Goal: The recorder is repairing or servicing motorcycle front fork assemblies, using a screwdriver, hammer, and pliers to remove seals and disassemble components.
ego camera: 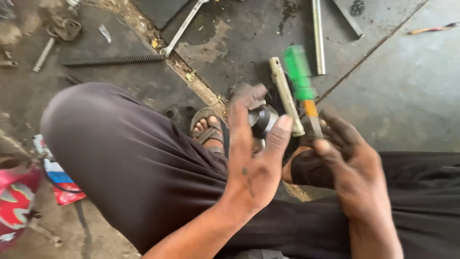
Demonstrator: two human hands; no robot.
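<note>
My left hand (253, 152), grimy with grease, grips a round dark metal part (263, 120) between thumb and fingers, just above my knees. My right hand (349, 165) holds a screwdriver (302, 81) with a green and orange handle, the handle pointing up and away, blurred by motion. Its tip is hidden behind my fingers, close beside the metal part. A pale metal rod (286, 96) lies on the floor between the two hands, just beyond the part.
I sit low over a dirty concrete floor (407, 86), legs in dark trousers (139, 163), a sandalled foot (207, 128) below. A spanner (182, 29), a coil spring (112, 60), a steel bar (318, 36) and small rings lie around. Coloured bags (19, 196) sit at left.
</note>
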